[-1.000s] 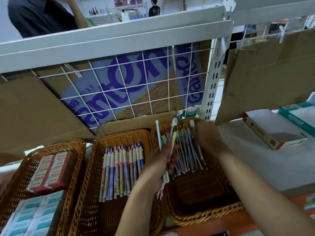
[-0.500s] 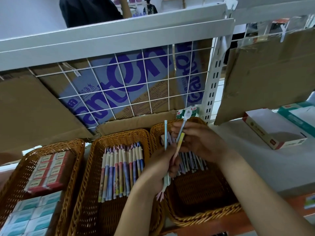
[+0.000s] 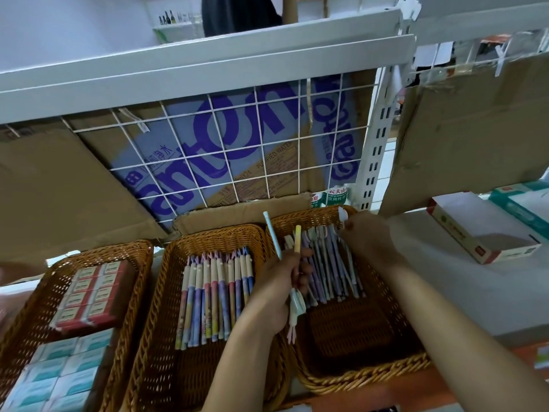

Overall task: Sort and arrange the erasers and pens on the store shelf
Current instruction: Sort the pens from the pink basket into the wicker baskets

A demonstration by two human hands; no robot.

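Wicker basket [image 3: 356,382] gets one more: the right hand [image 3: 370,237] now pinches a white-capped pen [image 3: 342,216] at its far rim, leaving the left hand [image 3: 277,289] gripping two pens [image 3: 297,239].

"PURIFIED WATER" on cardbd box [image 3: 285,173], rear

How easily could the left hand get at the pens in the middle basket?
Probably yes: the left hand is beside the middle basket, and its row of pens lies uncovered. But the hand grips several loose pens, so grasping another looks awkward.
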